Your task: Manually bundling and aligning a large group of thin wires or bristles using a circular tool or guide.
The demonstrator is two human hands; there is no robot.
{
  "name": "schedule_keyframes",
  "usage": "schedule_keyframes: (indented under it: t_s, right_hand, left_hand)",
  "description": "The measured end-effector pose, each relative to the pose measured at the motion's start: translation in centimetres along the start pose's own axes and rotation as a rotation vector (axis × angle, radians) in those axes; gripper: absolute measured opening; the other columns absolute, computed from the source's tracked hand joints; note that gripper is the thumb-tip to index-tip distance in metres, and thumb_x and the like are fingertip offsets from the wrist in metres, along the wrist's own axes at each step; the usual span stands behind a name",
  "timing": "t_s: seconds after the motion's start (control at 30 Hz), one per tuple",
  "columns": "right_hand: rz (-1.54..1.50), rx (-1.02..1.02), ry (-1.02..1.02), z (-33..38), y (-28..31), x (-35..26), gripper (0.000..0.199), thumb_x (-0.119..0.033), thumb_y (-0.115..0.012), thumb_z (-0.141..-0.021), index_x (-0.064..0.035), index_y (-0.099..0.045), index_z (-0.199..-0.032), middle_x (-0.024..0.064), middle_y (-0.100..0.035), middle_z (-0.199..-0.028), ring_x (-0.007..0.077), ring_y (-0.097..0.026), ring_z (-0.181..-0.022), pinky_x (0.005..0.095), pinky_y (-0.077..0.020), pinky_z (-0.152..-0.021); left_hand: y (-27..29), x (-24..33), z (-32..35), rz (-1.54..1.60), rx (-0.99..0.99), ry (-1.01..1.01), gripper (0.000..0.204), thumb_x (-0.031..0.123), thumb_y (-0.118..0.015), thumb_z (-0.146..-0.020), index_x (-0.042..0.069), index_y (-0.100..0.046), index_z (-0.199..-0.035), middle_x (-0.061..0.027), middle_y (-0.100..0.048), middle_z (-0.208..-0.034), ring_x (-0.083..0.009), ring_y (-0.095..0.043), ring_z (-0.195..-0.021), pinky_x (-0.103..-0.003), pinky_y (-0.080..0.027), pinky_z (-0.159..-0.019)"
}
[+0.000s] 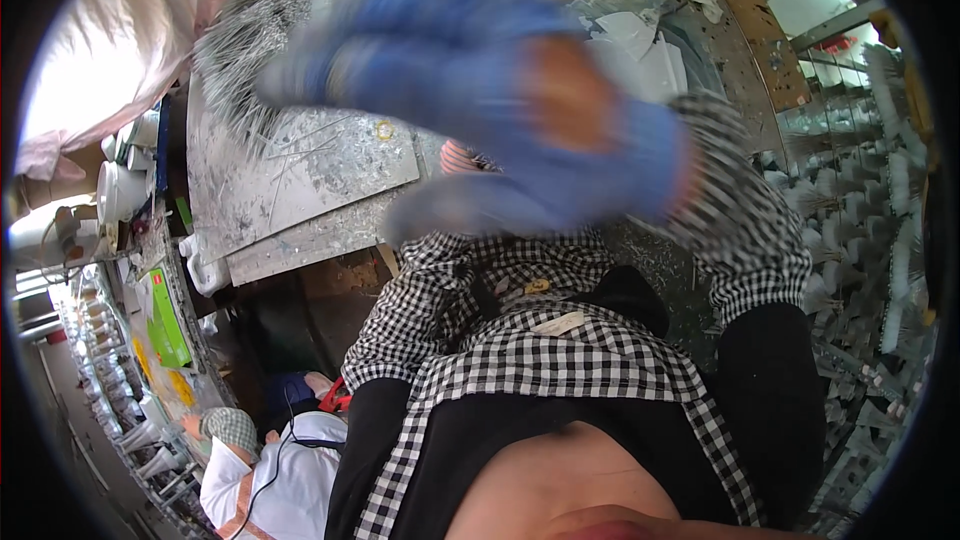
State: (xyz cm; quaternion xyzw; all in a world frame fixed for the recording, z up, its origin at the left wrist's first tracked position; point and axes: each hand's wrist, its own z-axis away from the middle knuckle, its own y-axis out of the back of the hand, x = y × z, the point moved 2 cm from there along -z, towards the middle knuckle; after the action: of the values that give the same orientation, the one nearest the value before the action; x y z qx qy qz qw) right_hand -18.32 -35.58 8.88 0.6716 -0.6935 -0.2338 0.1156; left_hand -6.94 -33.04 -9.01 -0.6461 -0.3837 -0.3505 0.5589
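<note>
Head view: right hand [500, 90], blue-gloved and blurred, is held spread above metal worktable [300, 180]; left hand unseen; slower movement advised.

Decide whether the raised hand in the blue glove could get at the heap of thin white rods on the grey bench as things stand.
Probably yes. The gloved hand, blurred, is raised close to the camera with its fingers spread and seemingly empty. The rods lie uncovered on the bench beyond it, with nothing visibly between.

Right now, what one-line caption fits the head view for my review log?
Blurred blue-gloved hand raised close to the camera above a scratched metal worktable, checkered apron below.
</note>
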Motion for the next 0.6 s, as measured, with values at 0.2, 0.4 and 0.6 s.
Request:
schedule_keyframes:
  t_s: [0.2,0.4,0.6]
  right_hand:
    - [-0.078,-0.627,0.041,2.2,-8.9,2.4,0.080,-0.068,-0.054,-0.085,-0.0143,-0.045,-0.143,0.0164,-0.055,-0.135,0.0348,-0.048,-0.128,0.0476,-0.0355,-0.110]
    - [-0.347,-0.586,-0.132,1.5,-7.8,1.8,0.071,-0.054,-0.066,-0.083,-0.0136,-0.050,-0.139,0.0169,-0.058,-0.124,0.0326,-0.055,-0.117,0.0442,-0.0422,-0.102]
    - [-0.414,-0.162,-0.280,4.4,-3.7,2.8,0.085,-0.044,-0.080,-0.071,-0.0040,-0.046,-0.138,0.0186,-0.059,-0.121,0.0330,-0.056,-0.114,0.0443,-0.0448,-0.101]
  left_hand:
    - [0.9,0.5,1.6,0.183,0.055,0.045,0.044,0.008,-0.075,-0.081,0.002,-0.052,-0.118,-0.0071,-0.066,-0.105,-0.0130,-0.065,-0.089,-0.029,-0.052,-0.087]
    - [1.9,1.6,0.9,0.360,0.086,0.069,0.043,0.009,-0.076,-0.081,0.002,-0.054,-0.118,-0.0081,-0.066,-0.105,-0.0146,-0.065,-0.088,-0.030,-0.054,-0.084]
    - [2.5,4.1,1.0,-0.387,0.236,-0.149,0.030,0.011,-0.079,-0.080,0.002,-0.064,-0.104,-0.0058,-0.068,-0.093,-0.0168,-0.066,-0.084,-0.031,-0.055,-0.080]
